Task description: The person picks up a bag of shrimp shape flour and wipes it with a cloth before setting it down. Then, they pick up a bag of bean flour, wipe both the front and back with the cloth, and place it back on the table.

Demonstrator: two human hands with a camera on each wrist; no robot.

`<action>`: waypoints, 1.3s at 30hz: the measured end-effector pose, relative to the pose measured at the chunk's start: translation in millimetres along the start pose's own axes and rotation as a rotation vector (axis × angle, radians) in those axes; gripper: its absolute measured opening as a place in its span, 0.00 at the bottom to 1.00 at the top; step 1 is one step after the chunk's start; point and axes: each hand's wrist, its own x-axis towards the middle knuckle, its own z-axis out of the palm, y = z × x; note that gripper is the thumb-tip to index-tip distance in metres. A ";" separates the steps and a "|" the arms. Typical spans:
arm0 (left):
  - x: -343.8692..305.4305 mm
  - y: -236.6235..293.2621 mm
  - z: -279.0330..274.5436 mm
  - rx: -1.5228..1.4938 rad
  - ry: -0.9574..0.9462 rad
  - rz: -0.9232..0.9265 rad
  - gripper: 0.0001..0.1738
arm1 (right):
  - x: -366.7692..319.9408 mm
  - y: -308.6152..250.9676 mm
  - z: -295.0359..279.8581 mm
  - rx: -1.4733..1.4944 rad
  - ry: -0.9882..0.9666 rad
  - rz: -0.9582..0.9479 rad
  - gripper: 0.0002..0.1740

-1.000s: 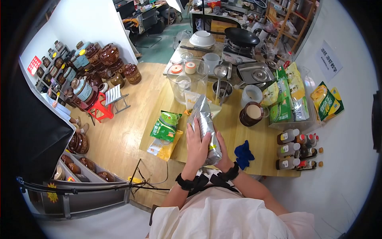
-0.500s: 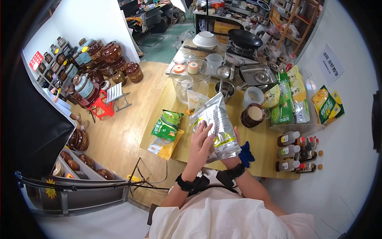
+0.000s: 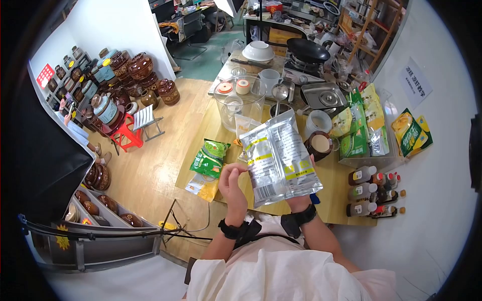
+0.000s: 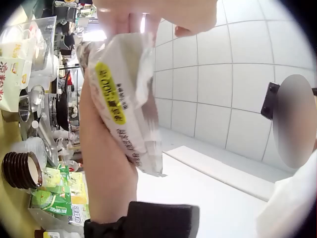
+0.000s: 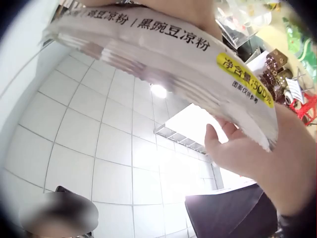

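Observation:
A silver foil bag of jelly powder [image 3: 281, 158], with yellow bands and a barcode on the face turned up, is held over the table's front edge. My right hand [image 3: 299, 201] grips it from beneath and the right side, mostly hidden behind it. Beside the bag's left edge is my left hand [image 3: 233, 193], fingers loosely bent and fingertips right at that edge. In the right wrist view, the bag's printed side [image 5: 173, 54] crosses the top, with the left hand [image 5: 247, 156] beyond it. A green packet [image 3: 210, 158] and a yellow packet [image 3: 203, 186] lie to the left.
A large clear container [image 3: 238, 108] stands behind the bag, with brown bowls [image 3: 319, 145] stacked to its right. Several bottles [image 3: 362, 190] and a clear bin [image 3: 364, 158] of packets line the right side. A wok [image 3: 307, 50] sits on a stove at the back.
The bag has turned from edge-on to showing its broad printed back. My left hand has slid off its face to the left edge. The right hand has shifted beneath it.

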 end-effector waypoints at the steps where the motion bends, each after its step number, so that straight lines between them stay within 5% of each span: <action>1: -0.1 -3.3 -0.8 0.026 0.090 -0.046 0.17 | -2.6 0.4 5.2 0.016 -0.022 0.003 0.33; 4: 3.0 -15.0 -3.4 -0.069 0.128 -0.199 0.17 | -5.7 5.2 7.1 -0.010 -0.029 -0.063 0.33; 9: -22.4 -30.3 -14.6 -0.383 -0.147 -0.511 0.18 | -8.5 16.6 23.7 0.186 -0.001 0.047 0.33; 15: -44.9 -76.5 -71.1 -0.569 -0.570 -0.591 0.14 | -10.3 28.6 13.3 0.176 -0.066 0.201 0.36; 21: -53.3 -90.8 -67.5 -0.157 -0.591 -0.132 0.14 | -8.5 28.2 25.9 0.316 -0.172 0.260 0.37; 28: -63.7 -81.6 -73.8 -0.126 -0.418 -0.360 0.16 | -9.9 35.1 27.7 0.238 -0.192 0.233 0.34; 32: -57.3 -78.0 -72.5 -0.413 -0.488 -0.400 0.19 | -19.7 39.1 27.5 -0.311 0.037 0.008 0.30; 36: -50.1 -75.8 -70.7 -0.768 -0.570 -0.440 0.23 | -15.8 27.7 11.2 -0.044 0.066 0.202 0.29; 39: -49.4 -73.5 -70.1 -0.756 -0.535 -0.471 0.24 | -14.6 25.3 10.0 0.011 0.040 0.269 0.29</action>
